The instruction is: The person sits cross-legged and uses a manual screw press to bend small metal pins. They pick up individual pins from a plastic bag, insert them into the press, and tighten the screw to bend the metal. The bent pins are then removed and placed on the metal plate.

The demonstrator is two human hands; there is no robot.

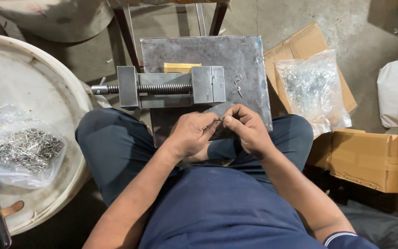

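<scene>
The left hand (193, 131) and right hand (245, 127) are both pinching 1 tiny pin (221, 120) with closed fingertips; it could slip, being so thin.

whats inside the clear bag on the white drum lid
The clear bag on the white lid holds a heap of small silvery metal pieces; what lies beneath the heap is covered.

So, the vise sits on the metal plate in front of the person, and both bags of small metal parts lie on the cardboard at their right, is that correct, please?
Not quite. Only one bag lies on the cardboard at the right; the other bag lies on the white drum lid at the person's left. The head view shows it. The vise does sit on the metal plate in front of the person.
</scene>
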